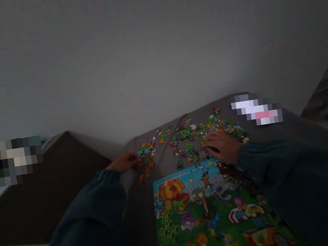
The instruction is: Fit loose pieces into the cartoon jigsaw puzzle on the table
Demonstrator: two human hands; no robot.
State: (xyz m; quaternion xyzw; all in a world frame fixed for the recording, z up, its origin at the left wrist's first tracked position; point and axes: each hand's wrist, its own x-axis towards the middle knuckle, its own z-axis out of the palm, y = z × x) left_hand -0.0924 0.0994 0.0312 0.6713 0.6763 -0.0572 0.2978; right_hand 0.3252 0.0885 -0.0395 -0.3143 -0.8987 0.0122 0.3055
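In the dim head view, loose jigsaw puzzle pieces (187, 134) lie scattered over a grey cloth-covered surface (165, 155). My left hand (125, 162) is at the left edge of the pieces, its fingers curled together beside an orange and blue cluster (146, 152). Whatever its fingertips hold, if anything, is too small and dark to name. My right hand (224, 145) bends over the right part of the pieces, fingers curved down and closed. Its fingertips partly hide the pieces there. Below both hands lies a colourful cartoon puzzle picture (209, 219), partly covered by my right sleeve.
A plain grey wall (142, 60) rises right behind the surface. At the back right lies a pixelated white and pink item (256, 109). On the left stands a dark brown piece of furniture (59, 188) with blurred-out items (9, 160) at its far side.
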